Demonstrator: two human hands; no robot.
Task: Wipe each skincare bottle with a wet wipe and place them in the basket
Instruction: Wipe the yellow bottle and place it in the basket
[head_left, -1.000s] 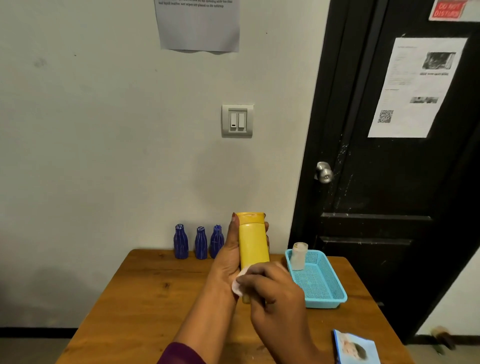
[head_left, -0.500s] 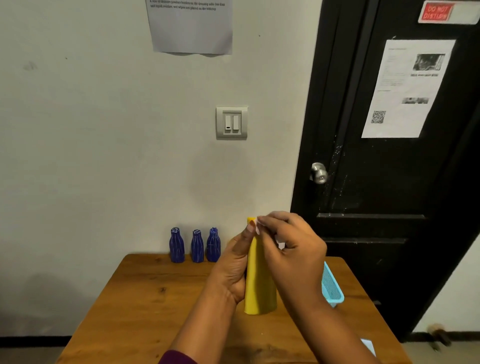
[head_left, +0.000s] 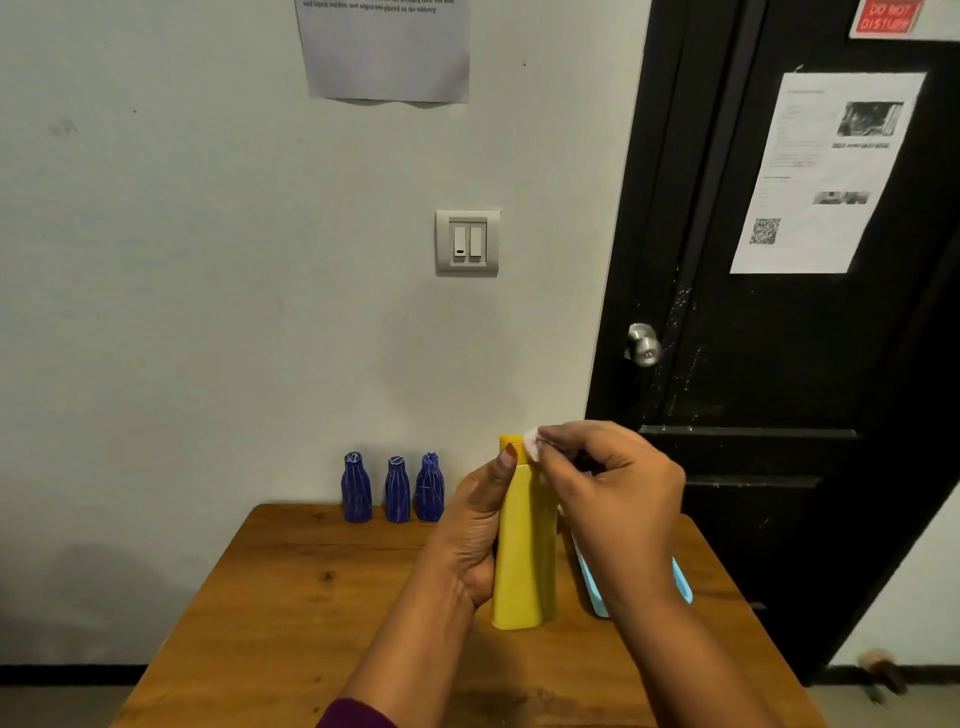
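A person at a wooden counter (head_left: 311, 597) holds a yellow bottle (head_left: 524, 561) upright, cap end up, over the middle of the top. Whether its base touches the wood can't be told. The L hand (head_left: 475, 530) wraps the bottle's left side, fingers curled behind it and the thumb lying up along the front edge, tip just under the cap. The R hand (head_left: 613, 499) comes in from the right w/ fingers bent, pinching a small white wipe (head_left: 532, 441) btwn thumb and fingertips and pressing it to the cap's top right corner. A purple sleeve (head_left: 353, 717) shows at the bottom edge on the L arm.

The light-blue basket (head_left: 683, 584) sits on the counter just right of the bottle, mostly hidden behind the R wrist and forearm. Only its near corner and a strip of wall show, and its contents are out of sight.

Three dark-blue bottles (head_left: 397, 491) stand in a row at the counter's back edge, against the wall, left of the hands and well apart from the basket.

Behind: a pale wall w/ a double switch (head_left: 467, 242) and a printed sheet (head_left: 387, 52) at top. A black door (head_left: 753, 364) at right has a metal knob (head_left: 644, 345), a notice (head_left: 826, 171) w/ a QR code and a red "Do Not Disturb" sign (head_left: 883, 15), cut off by the frame.
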